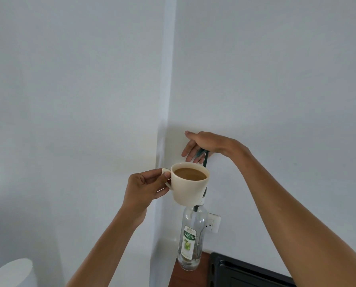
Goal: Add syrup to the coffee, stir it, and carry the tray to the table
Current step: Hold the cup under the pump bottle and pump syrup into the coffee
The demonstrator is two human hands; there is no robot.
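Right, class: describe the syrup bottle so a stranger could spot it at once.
Find the wall corner, then the cream cup of coffee held in front of it. The syrup bottle stands directly below the cup: clear glass, a green-and-white label, a dark pump rising from its neck.

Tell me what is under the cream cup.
Under the cream ceramic cup stands a clear glass syrup bottle with a dark green pump. The cup hides the bottle's top and the pump's spout.
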